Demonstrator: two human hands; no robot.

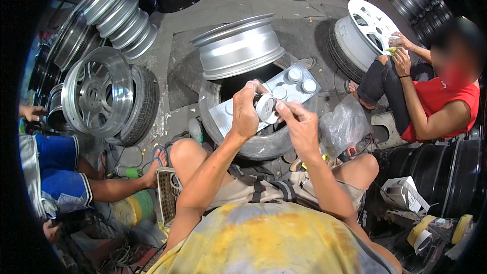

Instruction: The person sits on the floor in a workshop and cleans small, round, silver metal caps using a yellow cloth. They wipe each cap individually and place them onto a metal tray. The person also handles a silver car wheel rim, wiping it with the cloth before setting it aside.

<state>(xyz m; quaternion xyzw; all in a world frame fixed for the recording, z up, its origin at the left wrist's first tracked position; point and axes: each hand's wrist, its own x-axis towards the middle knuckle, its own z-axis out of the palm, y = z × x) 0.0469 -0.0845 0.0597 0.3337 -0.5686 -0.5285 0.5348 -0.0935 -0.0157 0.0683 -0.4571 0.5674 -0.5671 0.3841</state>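
Above a grey board (221,120), my left hand (245,114) grips a round silver-white wheel center cap (265,108) with its face turned up. The fingers of my right hand (301,126) are closed at the cap's right edge; whether they hold anything else there is hidden. Several more round caps (294,75) rest on the board, beyond my hands and to the right. Beneath it is a tire (258,148) lying flat, which carries the board across its opening. A silver wheel rim (238,48) leans on the tire's far side.
At right, a person in a red top (441,99) works on a white wheel (373,28) with both hands. Someone in blue shorts (61,177) is at left, near a silver rim (96,94) on a tire. A plastic bag (346,127) lies by my right knee; stacked rims (122,18) stand behind.
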